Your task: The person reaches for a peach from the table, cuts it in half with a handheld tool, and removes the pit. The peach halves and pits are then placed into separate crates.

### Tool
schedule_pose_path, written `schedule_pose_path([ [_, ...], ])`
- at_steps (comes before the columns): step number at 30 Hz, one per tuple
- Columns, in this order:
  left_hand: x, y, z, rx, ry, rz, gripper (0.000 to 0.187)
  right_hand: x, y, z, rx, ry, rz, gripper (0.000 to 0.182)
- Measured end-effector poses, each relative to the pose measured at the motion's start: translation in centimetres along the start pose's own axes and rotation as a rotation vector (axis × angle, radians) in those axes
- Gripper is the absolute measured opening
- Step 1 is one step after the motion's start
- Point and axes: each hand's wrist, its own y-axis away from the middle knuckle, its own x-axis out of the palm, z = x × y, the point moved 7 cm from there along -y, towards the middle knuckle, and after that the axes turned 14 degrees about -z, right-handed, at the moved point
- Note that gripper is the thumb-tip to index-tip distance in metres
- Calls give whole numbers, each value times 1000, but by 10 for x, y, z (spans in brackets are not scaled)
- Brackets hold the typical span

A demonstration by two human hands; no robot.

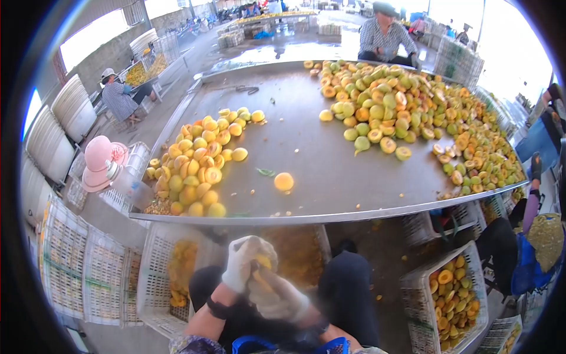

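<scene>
My left hand (240, 262), in a white glove, is above my lap with its fingers closed around a yellow peach piece (263, 260). Close against it is my right hand (283, 300), also gloved and smeared by motion. Its fingers are bent toward the fruit, and a yellowish-brown shape shows between the hands, too blurred to name. On the metal table (330, 177) in front of me lies a pile of yellow peaches (197, 159) at the left, many halved. A single peach half (283, 182) rests near the table's front edge.
A larger heap of peaches (383, 100) covers the table's right side. Beneath the front edge stand a white crate (154, 277) and, to the right, a crate of peach halves (415, 307). A pink hat (100, 162) is at left. Co-workers sit across the table and at right.
</scene>
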Motion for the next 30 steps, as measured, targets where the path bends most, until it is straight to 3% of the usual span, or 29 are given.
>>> schedule_pose_path([
  [2,-4,7,-7,-98,132,-123,46,-2,-3,-9,68,-67,135,46],
  [3,-10,9,-10,-175,249,-189,43,-28,-12,-13,-26,39,-35,46],
  [5,-45,3,-22,-311,800,-452,36,9,-5,-24,79,-32,352,47],
  [6,-109,-13,-25,-42,410,-482,28,12,-2,-17,0,-51,344,46],
  [7,-121,0,-67,138,26,-577,21,6,-6,-11,-24,-128,273,46],
  [9,-206,-21,-85,389,-1169,-444,11,-17,-17,1,-76,-279,145,45],
  [12,-129,-29,-137,726,-1452,-511,9,-35,-29,-4,-145,-161,-144,42],
  [13,-98,-52,-134,695,-1370,-423,12,-41,-33,-4,-175,-123,-241,42],
  [14,-56,-67,-128,810,-1335,-387,16,-47,-35,0,-268,-121,-262,42],
  [15,-20,-92,-113,839,-1332,-198,22,-54,-39,7,-297,-145,-158,43],
  [17,38,-139,-66,798,-1320,62,31,-67,-39,17,-415,-169,-267,44],
  [19,75,-175,-15,833,-1497,209,36,-67,-32,26,-467,-156,-301,44],
  [22,79,-217,40,650,-1552,370,36,-66,-23,30,-471,-207,-481,45],
  [24,72,-221,37,618,-1542,362,32,-65,-26,29,-441,-207,-382,45],
  [25,61,-224,32,511,-1412,292,29,-61,-28,28,-424,-204,-330,45],
  [26,47,-225,29,406,-1277,222,27,-67,-30,23,-422,-227,-453,46],
  [30,10,-180,-9,-79,-535,26,27,-63,-24,19,-338,1,-517,45],
])
